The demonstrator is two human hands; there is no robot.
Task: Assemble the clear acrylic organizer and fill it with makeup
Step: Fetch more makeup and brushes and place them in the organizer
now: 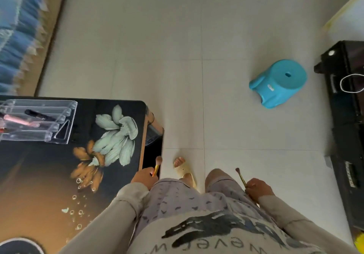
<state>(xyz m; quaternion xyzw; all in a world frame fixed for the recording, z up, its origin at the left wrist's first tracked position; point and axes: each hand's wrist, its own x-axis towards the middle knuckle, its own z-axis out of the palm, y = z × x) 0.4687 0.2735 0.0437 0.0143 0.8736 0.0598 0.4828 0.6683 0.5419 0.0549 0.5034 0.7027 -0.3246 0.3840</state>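
1. a person stands on a pale tiled floor (197, 37), seen from above, beside a dark table (39, 175) printed with pale green and orange flowers.
2. the left hand (144, 177) hangs just off the table's near corner, fingers curled tight around the gold handle of a makeup brush (157, 165); its pink bristle head points up and away from the body.
3. the right hand (258, 189) hangs at the right side of the body, fingers closed on a thinner gold-handled brush (240, 177) whose small brownish tip points up and to the left.
4. the clear acrylic organizer (37, 121) sits assembled on the far left part of the table, well apart from both hands, partly cut off by the frame's left edge.
5. inside its stepped tiers lie a black item (38, 115) and a pink item (19, 120); the blur hides what exactly they are.
6. a blue plastic stool (279, 82) stands on the floor to the right, near a black low cabinet (346, 135) at the frame's right edge.
7. one foot in a cream sandal (184, 170) shows between the table corner and the knees.
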